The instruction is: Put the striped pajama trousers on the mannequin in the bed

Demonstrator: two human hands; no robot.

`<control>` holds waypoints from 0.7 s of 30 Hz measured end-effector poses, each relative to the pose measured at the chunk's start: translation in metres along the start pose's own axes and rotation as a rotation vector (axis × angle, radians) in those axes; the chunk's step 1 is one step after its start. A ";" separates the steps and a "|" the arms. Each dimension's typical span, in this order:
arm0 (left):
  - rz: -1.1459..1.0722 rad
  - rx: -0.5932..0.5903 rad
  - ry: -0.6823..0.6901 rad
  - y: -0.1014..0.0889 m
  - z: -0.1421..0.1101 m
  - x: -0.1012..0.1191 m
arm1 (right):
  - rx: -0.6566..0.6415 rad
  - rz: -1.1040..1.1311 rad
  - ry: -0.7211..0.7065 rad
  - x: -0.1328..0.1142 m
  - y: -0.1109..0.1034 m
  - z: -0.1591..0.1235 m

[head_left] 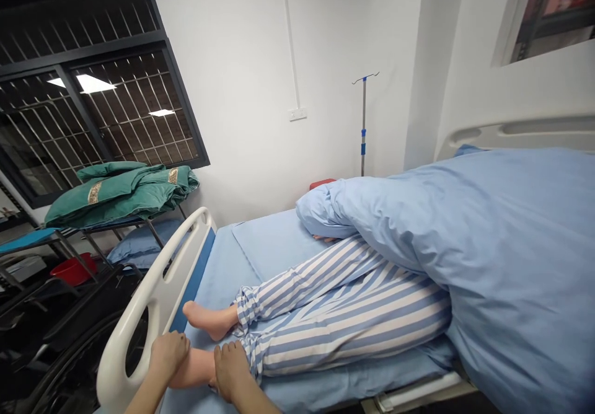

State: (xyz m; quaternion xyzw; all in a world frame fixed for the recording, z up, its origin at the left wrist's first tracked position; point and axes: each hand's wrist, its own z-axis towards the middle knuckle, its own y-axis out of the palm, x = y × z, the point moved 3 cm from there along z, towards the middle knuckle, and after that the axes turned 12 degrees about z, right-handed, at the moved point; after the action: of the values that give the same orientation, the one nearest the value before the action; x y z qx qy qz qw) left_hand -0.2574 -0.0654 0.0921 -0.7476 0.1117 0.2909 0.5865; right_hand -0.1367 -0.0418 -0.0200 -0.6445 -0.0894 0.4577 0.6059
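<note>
A person lies on a hospital bed (274, 246) in blue-and-white striped trousers (334, 315), upper body under a light blue duvet (488, 234). Both bare feet point toward the white footboard (153, 290). My left hand (168, 352) is wrapped round the front of the nearer foot (198, 367). My right hand (231, 369) is closed over that leg's ankle, at the trouser cuff. The other foot (208, 319) rests just above, untouched.
A wheelchair (56, 352) stands left of the footboard. Behind it a folding cot holds a folded green blanket (125, 191), with a red basin (72, 269) beneath. An IV pole (363, 123) stands by the far wall. A barred window (88, 92) is at the left.
</note>
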 end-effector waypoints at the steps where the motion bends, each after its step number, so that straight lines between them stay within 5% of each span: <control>1: 0.012 0.006 0.025 0.003 0.004 0.002 | -0.016 -0.013 0.002 0.000 0.000 0.000; 4: 0.007 0.032 -0.004 0.010 0.013 0.002 | -0.041 -0.024 0.006 0.001 0.000 0.002; 15: -0.539 0.039 -0.574 0.029 -0.007 -0.009 | -0.006 -0.016 -0.019 0.001 -0.005 0.001; 21: -0.662 0.062 -0.655 0.038 -0.022 -0.001 | 0.002 -0.005 -0.009 0.000 -0.008 -0.003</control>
State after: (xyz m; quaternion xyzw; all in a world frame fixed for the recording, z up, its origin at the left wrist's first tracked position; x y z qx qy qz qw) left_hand -0.2706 -0.0973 0.0648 -0.5938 -0.3155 0.3054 0.6742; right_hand -0.1312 -0.0420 -0.0130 -0.6414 -0.0933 0.4594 0.6073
